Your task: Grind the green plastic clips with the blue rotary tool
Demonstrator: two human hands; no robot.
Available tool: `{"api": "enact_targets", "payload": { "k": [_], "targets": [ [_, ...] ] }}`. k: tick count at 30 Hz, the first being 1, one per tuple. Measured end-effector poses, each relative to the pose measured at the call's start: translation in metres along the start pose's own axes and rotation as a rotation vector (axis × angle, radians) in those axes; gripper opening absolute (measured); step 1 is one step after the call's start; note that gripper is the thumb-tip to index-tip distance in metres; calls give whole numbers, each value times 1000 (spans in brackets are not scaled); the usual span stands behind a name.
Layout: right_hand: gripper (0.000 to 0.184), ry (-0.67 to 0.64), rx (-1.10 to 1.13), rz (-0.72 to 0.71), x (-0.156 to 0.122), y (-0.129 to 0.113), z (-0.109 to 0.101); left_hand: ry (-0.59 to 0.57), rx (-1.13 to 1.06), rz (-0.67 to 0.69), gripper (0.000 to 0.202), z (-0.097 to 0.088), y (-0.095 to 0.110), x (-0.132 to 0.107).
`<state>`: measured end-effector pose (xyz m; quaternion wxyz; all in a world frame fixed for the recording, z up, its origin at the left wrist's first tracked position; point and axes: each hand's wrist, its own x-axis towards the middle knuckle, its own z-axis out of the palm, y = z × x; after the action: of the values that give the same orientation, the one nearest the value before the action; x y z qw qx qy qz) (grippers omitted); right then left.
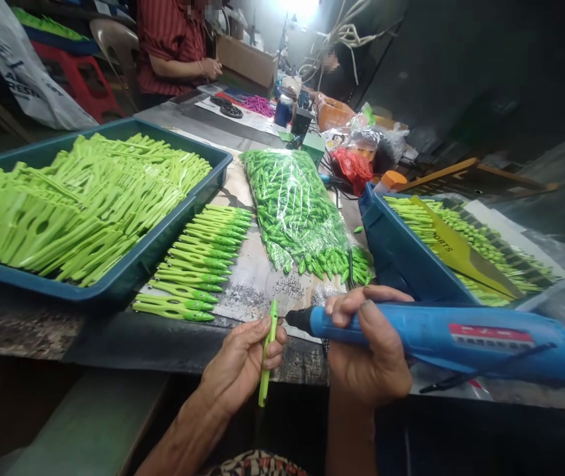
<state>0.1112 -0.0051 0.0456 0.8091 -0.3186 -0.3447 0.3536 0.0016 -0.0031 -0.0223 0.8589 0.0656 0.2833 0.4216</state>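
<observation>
Your left hand [247, 347] has the slim green piece [267, 354] pinched between thumb and fingers, right over the table's near edge. Its long axis runs near to far, pointed tip facing far and leaning a touch right. Your right hand [369, 354] is wrapped around a blue power driver [425, 330], nose aimed left just beside the piece's tip; can't tell if they're touching. The table [29, 334] looks pretty worn and scuffed. Left of you there's a row of green pieces [197, 264], then a loaded tray [101, 287]. Stuffed plastic bag [295, 205] beyond your hands, blue bin [406, 251] right. Far left, someone in a red striped shirt [163, 39]; dark room, one bright light [302, 8].
</observation>
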Motion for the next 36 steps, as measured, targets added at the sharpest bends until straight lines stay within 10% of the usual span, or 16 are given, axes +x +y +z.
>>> {"api": "enact_targets", "payload": {
  "k": [36],
  "targets": [
    [15,45,-43,-7,-1,-9,-9,-168,-269,9,28,-18,4,-14]
  ]
}}
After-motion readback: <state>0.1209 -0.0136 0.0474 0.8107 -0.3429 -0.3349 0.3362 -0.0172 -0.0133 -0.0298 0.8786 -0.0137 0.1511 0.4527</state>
